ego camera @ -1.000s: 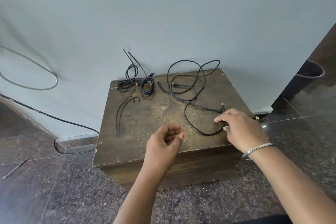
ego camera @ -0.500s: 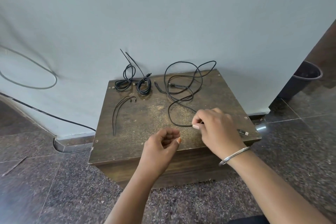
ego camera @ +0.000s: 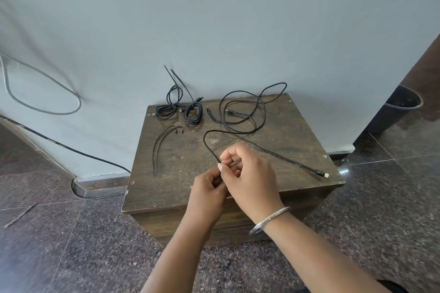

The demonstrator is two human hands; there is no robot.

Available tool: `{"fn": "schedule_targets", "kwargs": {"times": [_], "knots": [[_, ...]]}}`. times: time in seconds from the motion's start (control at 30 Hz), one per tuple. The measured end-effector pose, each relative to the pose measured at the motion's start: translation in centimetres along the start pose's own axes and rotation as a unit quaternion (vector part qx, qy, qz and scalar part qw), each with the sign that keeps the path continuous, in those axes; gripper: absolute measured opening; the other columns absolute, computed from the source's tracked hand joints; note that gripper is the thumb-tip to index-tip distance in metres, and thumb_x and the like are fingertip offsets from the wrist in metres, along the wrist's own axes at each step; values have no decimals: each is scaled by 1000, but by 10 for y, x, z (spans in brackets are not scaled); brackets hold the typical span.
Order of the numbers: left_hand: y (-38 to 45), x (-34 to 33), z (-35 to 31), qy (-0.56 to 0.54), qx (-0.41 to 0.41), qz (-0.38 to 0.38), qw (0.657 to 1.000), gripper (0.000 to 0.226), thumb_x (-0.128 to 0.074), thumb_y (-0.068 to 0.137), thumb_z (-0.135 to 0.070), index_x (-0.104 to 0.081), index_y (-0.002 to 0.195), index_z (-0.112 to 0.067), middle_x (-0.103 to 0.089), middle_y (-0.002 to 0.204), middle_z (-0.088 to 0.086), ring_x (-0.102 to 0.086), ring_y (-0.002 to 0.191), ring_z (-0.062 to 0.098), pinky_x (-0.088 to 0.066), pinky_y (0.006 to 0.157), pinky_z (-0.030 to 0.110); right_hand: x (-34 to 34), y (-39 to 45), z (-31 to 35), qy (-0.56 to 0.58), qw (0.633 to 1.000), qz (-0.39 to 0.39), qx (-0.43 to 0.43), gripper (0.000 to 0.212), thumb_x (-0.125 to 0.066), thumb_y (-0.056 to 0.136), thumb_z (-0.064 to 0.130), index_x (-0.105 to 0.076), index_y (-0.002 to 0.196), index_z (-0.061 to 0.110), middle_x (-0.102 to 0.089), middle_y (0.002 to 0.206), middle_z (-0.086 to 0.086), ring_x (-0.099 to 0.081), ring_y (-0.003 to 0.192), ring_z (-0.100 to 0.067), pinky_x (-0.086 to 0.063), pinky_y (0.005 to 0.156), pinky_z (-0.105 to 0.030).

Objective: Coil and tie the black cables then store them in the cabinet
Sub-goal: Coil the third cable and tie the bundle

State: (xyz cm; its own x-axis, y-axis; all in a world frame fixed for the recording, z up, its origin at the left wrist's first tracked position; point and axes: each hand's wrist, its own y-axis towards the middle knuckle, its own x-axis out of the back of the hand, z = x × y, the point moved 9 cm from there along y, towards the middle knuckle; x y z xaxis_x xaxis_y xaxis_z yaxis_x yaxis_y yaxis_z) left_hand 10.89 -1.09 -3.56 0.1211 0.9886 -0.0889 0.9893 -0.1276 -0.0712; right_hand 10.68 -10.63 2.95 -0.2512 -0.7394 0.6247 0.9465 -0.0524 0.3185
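Both hands meet over the front of the wooden cabinet (ego camera: 166, 192): the right hand (ego camera: 252, 181) pinches a loose black cable (ego camera: 207, 147), and the left hand (ego camera: 207, 192) curls in against it just below. That cable loops away across the cabinet top, its plug (ego camera: 321, 173) lying near the right front corner. Two coiled cables (ego camera: 181, 112) sit at the back by the wall (ego camera: 214, 19), with thin black ties (ego camera: 159, 147) lying in front of them.
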Motion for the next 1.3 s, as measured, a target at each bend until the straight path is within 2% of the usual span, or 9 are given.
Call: {"fn": "schedule_targets", "kwargs": {"times": [0.13, 0.27, 0.43, 0.6, 0.77, 0.97, 1.03, 1.17, 1.3], "knots": [[1, 4, 5, 0, 22, 3, 1000, 18, -55, 94, -11, -70, 104, -14, -76, 92, 6, -71, 88, 19, -56, 72, 26, -1, 4, -7, 106, 994, 11, -28, 8, -63, 85, 16, -64, 89, 23, -68, 78, 12, -65, 70, -2, -56, 66, -27], [0, 9, 5, -23, 35, 1, 999, 28, -48, 96, -28, -70, 101, -12, -63, 63, -1, -65, 68, 15, -55, 67, 27, 8, 12, -17, 169, 985, -8, -36, 15, -57, 90, 10, -65, 98, 19, -70, 89, 9, -67, 80, -2, -57, 73, -29], [-3, 7, 2, -134, 86, 37, 987, 36, -40, 100, -32, -68, 92, -10, -30, 54, -6, -25, 42, 5, -26, 40, 17, 2, 18, -21, 191, 979, 68, -6, 51, -52, 89, -4, -57, 121, 35, -58, 123, 16, -56, 105, 3, -47, 72, -12], [-10, -12, -6, -239, 132, 142, 951, 30, -44, 93, -32, -59, 76, -12, -25, 49, -7, -19, 37, 3, -14, 37, 19, -14, 11, -10, 230, 959, 156, 52, 70, -44, 86, -18, -56, 126, 38, -36, 144, 22, -48, 110, 3, -47, 88, -23], [-18, -22, -16, -310, 135, 219, 915, 28, -46, 92, -29, -61, 82, -9, -31, 49, -7, -19, 38, 3, -13, 40, 21, -15, 11, -8, 206, 963, 157, 74, 44, -49, 81, -9, -67, 103, 25, -65, 117, 11, -54, 109, 3, -38, 101, -25], [-16, -14, -24, -427, 111, 187, 878, 32, -52, 88, -16, -60, 112, 4, -51, 69, 2, -37, 45, 3, -25, 41, 15, -12, 17, -17, 277, 949, 145, 50, 25, -53, 92, 15, -68, 99, 33, -70, 94, -6, -64, 84, -21, -52, 81, -43], [-14, -10, -26, -459, 95, 170, 867, 37, -62, 84, -11, -59, 118, 4, -55, 75, 3, -44, 51, 4, -34, 45, 14, -11, 18, -19, 291, 946, 137, 38, 26, -53, 93, 18, -68, 101, 38, -67, 83, 1, -58, 70, -17, -50, 68, -36], [-10, 0, -28, -500, 59, 135, 853, 45, -80, 70, -8, -66, 113, -1, -71, 96, 6, -68, 78, 13, -55, 68, 25, -21, 10, -16, 108, 972, 200, 65, 37, -49, 96, 17, -60, 107, 51, -65, 73, 12, -62, 67, -8, -49, 61, -24], [-3, 15, -21, -489, 31, 56, 870, 46, -87, 61, -15, -71, 103, -5, -66, 120, 15, -65, 110, 26, -56, 85, 36, -38, -8, -3, -54, 949, 286, 117, 20, -45, 96, 21, -57, 85, 32, -68, 68, 3, -60, 59, -7, -48, 59, -25]]}}
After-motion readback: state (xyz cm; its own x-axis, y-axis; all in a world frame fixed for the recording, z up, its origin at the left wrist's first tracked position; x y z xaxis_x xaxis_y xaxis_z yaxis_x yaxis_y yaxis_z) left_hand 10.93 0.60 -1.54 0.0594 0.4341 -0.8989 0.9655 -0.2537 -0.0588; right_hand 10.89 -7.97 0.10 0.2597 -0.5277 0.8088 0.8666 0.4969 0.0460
